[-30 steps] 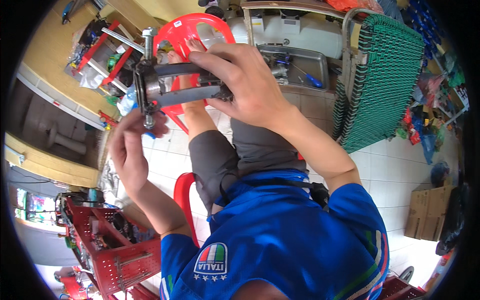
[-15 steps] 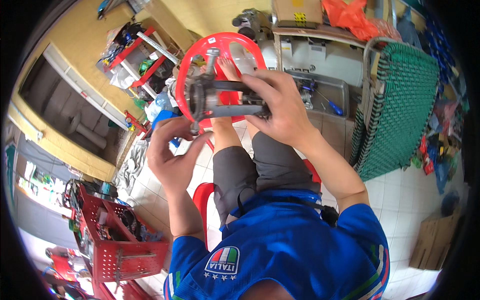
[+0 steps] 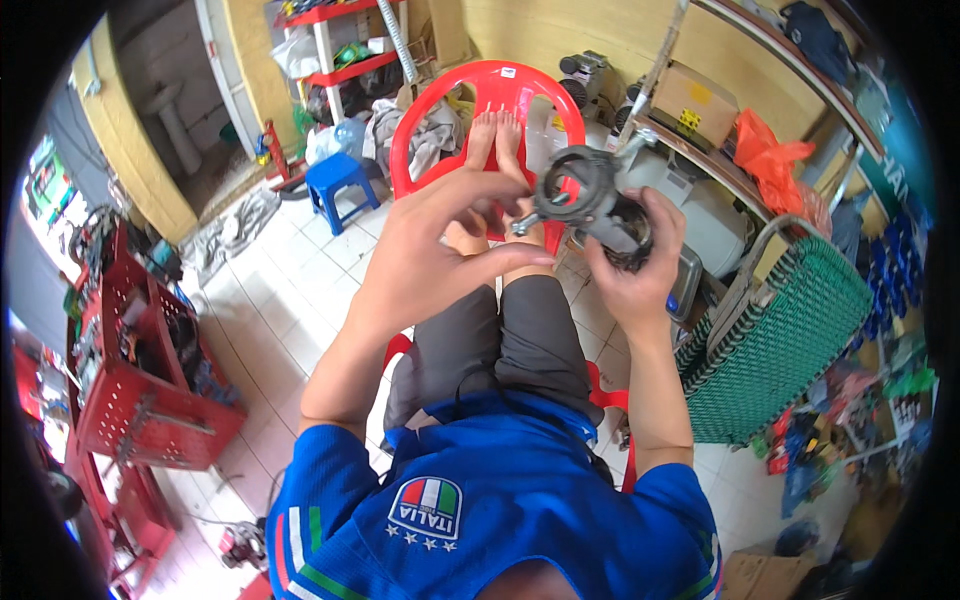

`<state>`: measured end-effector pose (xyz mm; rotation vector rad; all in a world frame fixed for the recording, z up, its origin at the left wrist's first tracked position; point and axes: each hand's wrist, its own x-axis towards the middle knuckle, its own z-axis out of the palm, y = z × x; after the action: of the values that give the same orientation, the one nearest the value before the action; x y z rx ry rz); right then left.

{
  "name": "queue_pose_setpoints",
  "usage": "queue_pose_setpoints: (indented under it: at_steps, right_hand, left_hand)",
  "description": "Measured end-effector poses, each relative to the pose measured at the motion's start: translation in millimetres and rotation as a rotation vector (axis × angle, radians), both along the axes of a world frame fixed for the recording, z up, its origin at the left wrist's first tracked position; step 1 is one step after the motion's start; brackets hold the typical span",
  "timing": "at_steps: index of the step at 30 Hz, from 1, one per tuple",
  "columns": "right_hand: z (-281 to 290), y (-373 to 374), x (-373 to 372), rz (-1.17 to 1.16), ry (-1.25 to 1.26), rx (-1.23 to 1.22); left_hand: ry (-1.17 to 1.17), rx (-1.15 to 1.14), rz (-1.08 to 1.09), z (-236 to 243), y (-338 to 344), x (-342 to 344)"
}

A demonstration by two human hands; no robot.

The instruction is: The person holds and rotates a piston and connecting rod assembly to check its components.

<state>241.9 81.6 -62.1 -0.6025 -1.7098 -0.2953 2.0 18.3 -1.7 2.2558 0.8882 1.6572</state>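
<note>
A dark metal mechanical part (image 3: 577, 187) with a round ring-shaped end is held up in front of my lap. My right hand (image 3: 645, 265) grips its black body from the right, thumb and fingers around it. One bolt (image 3: 525, 223) sticks out from the ring's lower left, and another bolt (image 3: 637, 147) points up at the right. My left hand (image 3: 430, 235) is just left of the ring, thumb and fingers apart and holding nothing; the fingertips are close to the lower bolt, and I cannot tell whether they touch it.
My bare feet rest on a red plastic chair (image 3: 410, 135). A blue stool (image 3: 342, 185) stands to its left. A red tool cart (image 3: 150, 420) is at left, a green woven folding chair (image 3: 790, 340) at right. Behind is a shelf with a cardboard box (image 3: 697, 103).
The view has swung to the left. The part has turned so its ring end faces me more, and my right hand now grips it from the lower right. The left hand stays open beside it.
</note>
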Motion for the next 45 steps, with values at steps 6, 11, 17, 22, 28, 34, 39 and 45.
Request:
queue_pose_setpoints:
  at_steps: [6, 11, 17, 22, 28, 34, 39, 45]
  right_hand:
    - [2, -4, -3, 0.006, -0.026, 0.028]
    - [-2, -1, -6, -0.029, -0.030, 0.017]
    - [0, 0, -6, -0.031, -0.028, 0.035]
    - [3, -4, -4, -0.034, -0.041, 0.006]
    - [0, -3, -6, -0.024, -0.022, -0.011]
    - [1, -2, -3, -0.040, -0.027, 0.029]
    - [-1, -3, -2, -0.034, 0.022, -0.014]
    - [-3, -1, -1, 0.016, 0.082, 0.000]
  left_hand:
    - [0.091, -0.033, -0.122, -12, 15, -10]
    - [0.051, 0.056, -0.025, -14, 15, -5]
    - [0.061, -0.164, -0.132, -12, 11, -7]
    - [0.027, -0.320, -0.267, -11, 11, -12]
    - [0.023, -0.073, -0.126, -12, 14, -8]
    - [-0.018, -0.018, -0.023, -8, 9, -1]
    - [0.060, -0.168, -0.212, -18, 16, -14]
    - [0.041, 0.219, 0.037, -13, 15, 4]
